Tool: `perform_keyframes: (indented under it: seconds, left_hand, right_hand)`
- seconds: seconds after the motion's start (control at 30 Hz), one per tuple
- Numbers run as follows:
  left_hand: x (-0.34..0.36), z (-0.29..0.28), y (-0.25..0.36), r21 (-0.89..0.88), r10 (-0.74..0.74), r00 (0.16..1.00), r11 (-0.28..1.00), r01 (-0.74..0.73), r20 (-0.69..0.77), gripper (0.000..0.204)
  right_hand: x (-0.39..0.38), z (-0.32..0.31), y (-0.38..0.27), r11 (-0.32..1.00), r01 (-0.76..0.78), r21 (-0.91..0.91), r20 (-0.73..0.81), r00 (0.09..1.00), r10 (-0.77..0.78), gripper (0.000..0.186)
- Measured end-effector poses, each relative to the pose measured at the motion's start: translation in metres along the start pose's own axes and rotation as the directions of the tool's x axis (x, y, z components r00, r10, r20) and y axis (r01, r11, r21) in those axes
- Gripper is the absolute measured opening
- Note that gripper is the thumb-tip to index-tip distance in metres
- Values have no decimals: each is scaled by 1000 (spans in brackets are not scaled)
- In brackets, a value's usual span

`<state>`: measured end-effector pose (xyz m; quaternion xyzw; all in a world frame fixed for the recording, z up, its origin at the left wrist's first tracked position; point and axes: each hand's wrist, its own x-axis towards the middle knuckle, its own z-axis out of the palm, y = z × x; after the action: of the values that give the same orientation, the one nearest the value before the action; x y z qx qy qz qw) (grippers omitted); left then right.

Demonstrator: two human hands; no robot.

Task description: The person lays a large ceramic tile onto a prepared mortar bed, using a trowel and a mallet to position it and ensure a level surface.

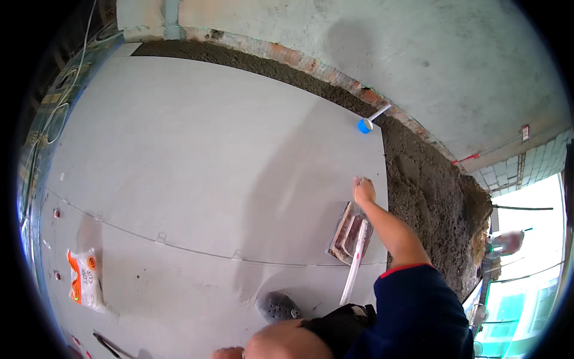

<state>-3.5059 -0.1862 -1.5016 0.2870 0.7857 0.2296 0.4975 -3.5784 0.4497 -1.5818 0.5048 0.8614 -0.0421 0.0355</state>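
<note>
My right hand [363, 191] reaches out over the large pale grey tile, near its right edge. Its fingers are pressed together, and whatever they hold, if anything, is too small to make out. Just below that hand lies a mortar-stained float [347, 239] with a looped handle. A long white straightedge [355, 263] with reddish marks leans across it. Farther off, a blue tape measure [365, 125] sits at the tile's far right corner, a white strip jutting from it. At the lower edge, a patch of skin beside my knee may be my left hand [227, 353]; its fingers do not show clearly.
Rough wet mortar [418, 191] borders the tile on the right and far side, below a plastered wall [442, 66]. Clear clips [161, 238] stand along the tile joint. A white and orange bag [86, 280] lies at left. My grey clog [278, 306] rests on the nearer tile.
</note>
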Motion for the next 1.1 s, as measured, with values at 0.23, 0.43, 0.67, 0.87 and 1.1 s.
perform_keyframes:
  seconds: [0.23,0.43,0.67,0.87,1.1]
  left_hand:
    - [-123,112,-38,177,-11,999,984,6,31,35]
    - [-137,125,0,32,127,991,991,-128,30,31]
    - [-119,113,21,146,278,946,942,-303,168,34]
    - [-94,116,22,203,261,952,935,-291,161,37]
    - [-102,139,-34,-157,-274,908,929,335,318,40]
  right_hand:
    - [-213,-1,71,976,-207,74,35,978,205,76]
    - [-255,42,107,977,-12,212,-132,990,40,70]
    - [-258,-27,67,759,-100,644,44,995,94,47]
    - [-217,-35,76,805,6,594,144,983,-114,40]
    - [-44,-65,126,827,499,261,107,836,-538,41]
